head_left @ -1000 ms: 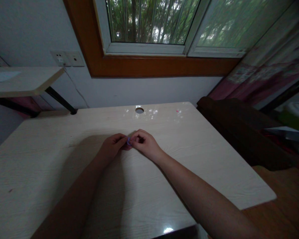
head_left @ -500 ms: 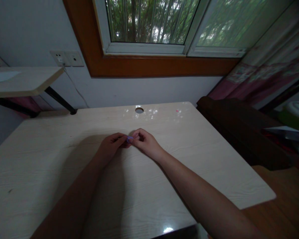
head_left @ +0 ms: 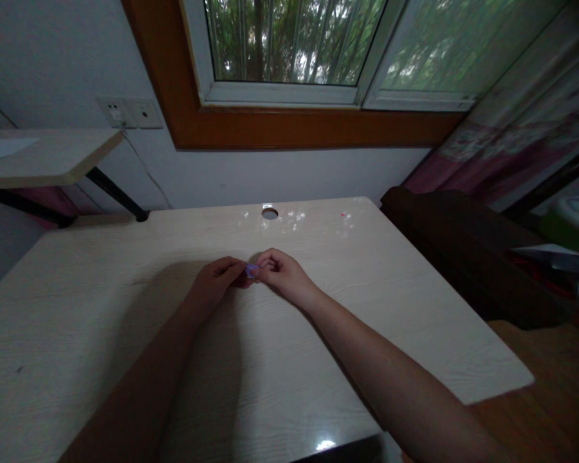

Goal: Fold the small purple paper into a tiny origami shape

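Observation:
A small purple piece [head_left: 251, 271], perhaps folded paper, is pinched between my two hands over the middle of the table. Its kind is too small to make out, and fingertips hide much of it. My left hand [head_left: 220, 278] grips its left end with thumb and forefinger. From the right, my right hand [head_left: 284, 273] pinches the other end, its remaining fingers curled. Both forearms reach in over the pale wood-grain table [head_left: 367, 302].
A cable hole [head_left: 269, 214] lies near the table's back edge. A raised shelf [head_left: 53, 157] on black legs stands back left, below wall sockets [head_left: 129, 114]. Dark wooden furniture [head_left: 463, 251] borders the right side. A tiny red speck [head_left: 342, 215] is at the back right.
The right fingers have shifted very slightly to the right, and a little more of the purple piece shows between the hands. Both hands keep hold of it.

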Motion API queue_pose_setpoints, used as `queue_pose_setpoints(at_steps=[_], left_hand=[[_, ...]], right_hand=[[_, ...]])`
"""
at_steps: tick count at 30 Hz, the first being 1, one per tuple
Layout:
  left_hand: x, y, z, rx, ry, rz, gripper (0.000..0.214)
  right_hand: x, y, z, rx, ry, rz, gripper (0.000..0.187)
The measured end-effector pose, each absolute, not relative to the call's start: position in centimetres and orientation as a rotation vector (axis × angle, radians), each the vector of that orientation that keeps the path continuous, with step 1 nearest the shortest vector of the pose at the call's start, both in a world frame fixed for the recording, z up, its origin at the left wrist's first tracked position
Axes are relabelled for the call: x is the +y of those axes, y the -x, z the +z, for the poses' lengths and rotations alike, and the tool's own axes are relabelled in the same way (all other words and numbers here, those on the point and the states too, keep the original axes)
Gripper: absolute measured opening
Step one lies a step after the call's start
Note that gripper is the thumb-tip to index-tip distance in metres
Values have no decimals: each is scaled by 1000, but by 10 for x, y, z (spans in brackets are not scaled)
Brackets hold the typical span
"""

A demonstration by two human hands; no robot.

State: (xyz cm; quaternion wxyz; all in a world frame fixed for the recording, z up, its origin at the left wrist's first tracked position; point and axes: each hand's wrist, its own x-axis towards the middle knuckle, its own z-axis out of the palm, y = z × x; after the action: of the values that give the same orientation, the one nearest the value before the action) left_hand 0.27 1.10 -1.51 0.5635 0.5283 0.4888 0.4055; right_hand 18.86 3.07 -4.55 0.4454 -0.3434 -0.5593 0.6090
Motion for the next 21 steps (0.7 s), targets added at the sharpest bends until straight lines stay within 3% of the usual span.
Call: queue_pose_setpoints(at_steps=[21], left_hand=[[12, -3, -18, 1228, -1287, 947, 32]], right_hand=[[31, -189, -44, -1398, 916, 1487, 34]])
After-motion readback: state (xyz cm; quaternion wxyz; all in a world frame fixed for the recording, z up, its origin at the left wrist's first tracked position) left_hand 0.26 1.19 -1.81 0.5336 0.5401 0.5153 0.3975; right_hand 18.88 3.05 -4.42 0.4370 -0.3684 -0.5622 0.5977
